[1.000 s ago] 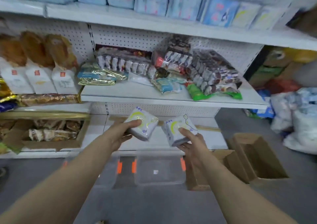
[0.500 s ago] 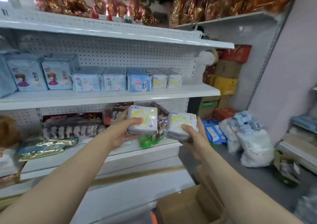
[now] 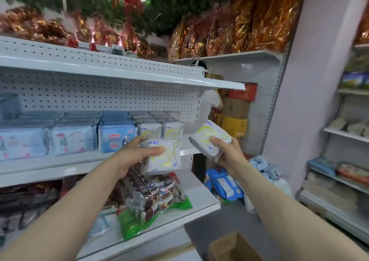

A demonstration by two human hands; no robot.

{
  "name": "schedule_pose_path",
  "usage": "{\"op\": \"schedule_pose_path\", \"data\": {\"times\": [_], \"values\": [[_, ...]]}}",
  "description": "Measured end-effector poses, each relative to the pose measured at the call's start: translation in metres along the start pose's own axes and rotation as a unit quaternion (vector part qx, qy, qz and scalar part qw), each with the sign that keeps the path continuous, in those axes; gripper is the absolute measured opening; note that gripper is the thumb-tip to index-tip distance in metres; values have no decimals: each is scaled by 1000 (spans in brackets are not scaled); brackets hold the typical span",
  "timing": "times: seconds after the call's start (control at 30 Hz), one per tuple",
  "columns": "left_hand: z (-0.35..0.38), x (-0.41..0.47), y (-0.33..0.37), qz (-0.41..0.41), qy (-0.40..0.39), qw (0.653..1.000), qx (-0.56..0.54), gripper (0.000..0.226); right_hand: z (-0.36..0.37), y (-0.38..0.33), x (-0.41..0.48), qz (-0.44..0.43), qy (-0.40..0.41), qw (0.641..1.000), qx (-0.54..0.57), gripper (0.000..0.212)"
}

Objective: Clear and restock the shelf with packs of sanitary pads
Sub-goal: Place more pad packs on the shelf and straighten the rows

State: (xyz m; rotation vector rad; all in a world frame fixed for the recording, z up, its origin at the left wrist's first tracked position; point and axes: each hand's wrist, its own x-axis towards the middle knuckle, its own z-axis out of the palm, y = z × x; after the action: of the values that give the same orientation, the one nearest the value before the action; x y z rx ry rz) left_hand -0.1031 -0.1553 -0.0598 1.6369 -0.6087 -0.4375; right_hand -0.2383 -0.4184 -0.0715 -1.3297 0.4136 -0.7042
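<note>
Here, the left hand (image 3: 135, 157) grips a white pad pack (image 3: 160, 164) before the shelf (image 3: 60, 167); at its three o'clock, the right hand (image 3: 229, 153) holds a second pad pack (image 3: 205, 133), tilted.

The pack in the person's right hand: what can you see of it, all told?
The right-hand pack is a pillow-like packet in soft white plastic film, printed with a yellow-green ring and blue letters at its upper corner. It is tilted, held in the air just past the end of the pad shelf. Only the right hand touches it, its grip set with the thumb on the front and fingers beneath.
</note>
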Motion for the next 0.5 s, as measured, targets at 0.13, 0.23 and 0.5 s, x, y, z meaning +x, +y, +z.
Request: {"op": "schedule_pose_path", "data": {"times": [0.13, 0.23, 0.5], "values": [[-10, 56, 7, -21, -31, 998, 48, 62, 13, -8, 64, -8, -25, 999, -36, 65], [-13, 82, 7, -20, -42, 996, 71, 82, 13, -9, 104, -12, -28, 998, -52, 72], [12, 130, 19, -18, -49, 996, 71, 84, -7, -9, 182, -22, -79, 992, -91, 59]]}}
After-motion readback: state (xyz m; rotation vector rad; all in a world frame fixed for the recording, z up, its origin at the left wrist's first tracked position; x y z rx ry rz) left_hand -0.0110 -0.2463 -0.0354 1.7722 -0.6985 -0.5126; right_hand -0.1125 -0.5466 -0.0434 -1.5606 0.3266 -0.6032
